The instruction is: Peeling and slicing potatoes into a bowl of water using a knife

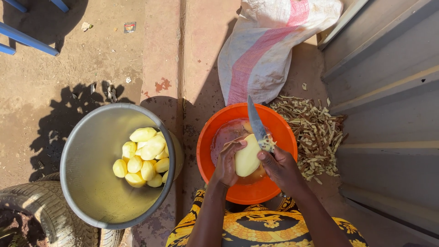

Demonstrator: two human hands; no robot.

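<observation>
The right hand (280,165) is closed around a knife (257,124), its blade pointing away over a peeled yellow potato (247,160). The left hand (227,161) grips that potato from its other side. Both hover above the orange basin (228,116). Left of the basin stands a large metal pot (91,151) holding peeled potatoes (144,158); right of it lies a heap of peelings (315,132); beyond it, a white sack (265,50).
</observation>
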